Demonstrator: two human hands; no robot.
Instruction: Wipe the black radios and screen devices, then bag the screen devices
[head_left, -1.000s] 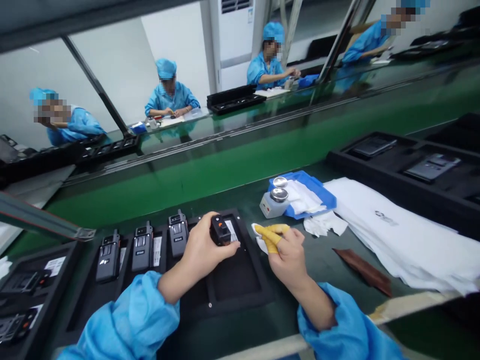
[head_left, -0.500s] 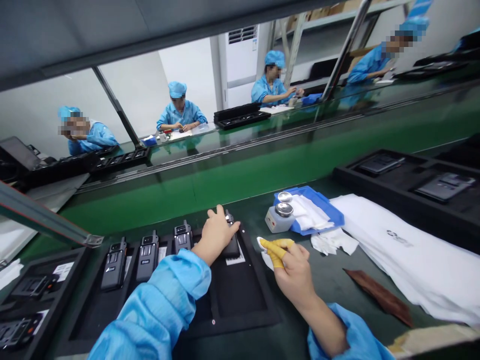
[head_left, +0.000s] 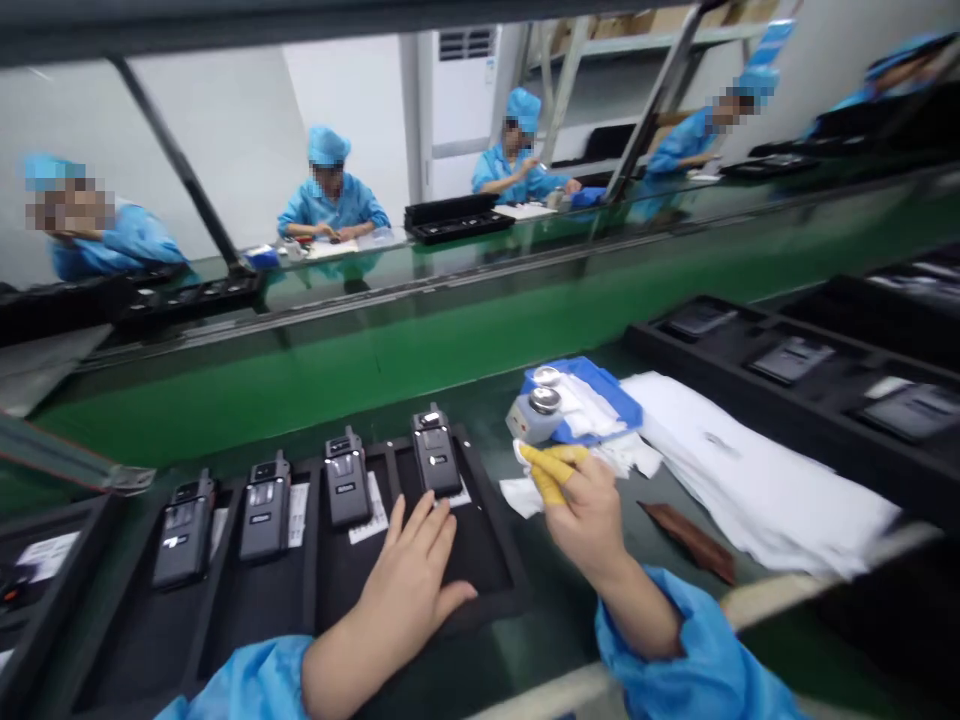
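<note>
My left hand (head_left: pixel 411 575) hovers over the black foam tray (head_left: pixel 491 602), fingers stretched out and holding nothing. Its fingertips are just below the rightmost two-way radio (head_left: pixel 436 455); whether they touch it I cannot tell. More dark radios lie face up in the tray's slots, among them one radio (head_left: pixel 346 480) to the left of that hand, with printed white labels (head_left: pixel 367 518) partly under them. Yellow finger cots cover some fingers of my right hand (head_left: pixel 581 510), which pinches a small white wipe (head_left: pixel 519 453) to the right of the tray.
Beyond my right hand stand a pump bottle with a metal top (head_left: pixel 534 412) and a blue tray (head_left: pixel 630 410) of white wipes. A white cloth (head_left: pixel 735 460) and a brown strip (head_left: pixel 690 540) lie farther right. Radio trays flank both sides; several co-workers sit across the green bench.
My left hand has drawn back from the rightmost radio toward me, its fingers now extended. My right hand still pinches the wipe. The camera view has shifted.
</note>
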